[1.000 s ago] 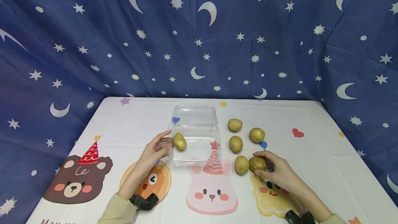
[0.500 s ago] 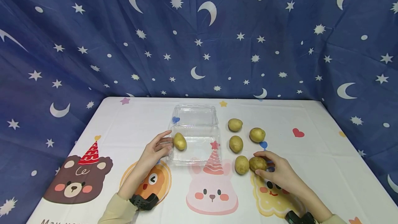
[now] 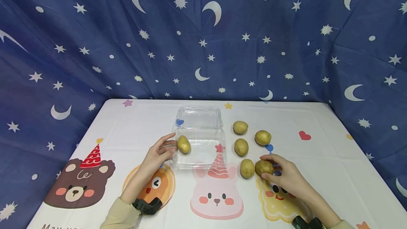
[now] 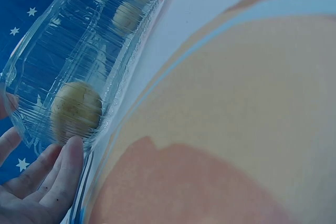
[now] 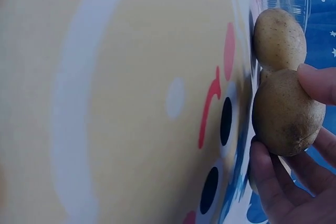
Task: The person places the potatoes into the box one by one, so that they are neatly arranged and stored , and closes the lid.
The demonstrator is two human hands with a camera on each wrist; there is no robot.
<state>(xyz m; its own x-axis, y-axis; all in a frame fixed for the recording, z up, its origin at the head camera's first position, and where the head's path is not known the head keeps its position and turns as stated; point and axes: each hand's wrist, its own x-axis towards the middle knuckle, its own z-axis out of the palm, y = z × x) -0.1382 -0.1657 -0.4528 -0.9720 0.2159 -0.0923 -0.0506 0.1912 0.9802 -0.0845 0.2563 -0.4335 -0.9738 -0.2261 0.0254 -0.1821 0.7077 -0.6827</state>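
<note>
My left hand (image 3: 161, 150) rests its fingertips against the left wall of a clear plastic clamshell box (image 3: 203, 156), whose lid (image 3: 200, 117) is folded back. One potato (image 3: 183, 144) lies inside the box by that wall; the left wrist view shows this potato (image 4: 76, 109) through the ribbed plastic, with fingertips (image 4: 74, 150) right beside it. To the right of the box, my right hand (image 3: 284, 172) grips a darker, brownish potato (image 3: 264, 168) between thumb and fingers. In the right wrist view that held potato (image 5: 289, 113) overlaps a paler one (image 5: 280, 38) behind it.
Between the box and my right hand lies a potato (image 3: 247, 168). Farther back are more loose potatoes: one (image 3: 241, 147) beside the box, one (image 3: 240, 127) behind it, another (image 3: 263, 138) to the right. A starry blue curtain (image 3: 235, 45) hangs behind the printed white tablecloth (image 3: 133, 124).
My right hand and the potato in it have shifted very slightly to the right. The left hand, the box and the other potatoes stay where they were.
</note>
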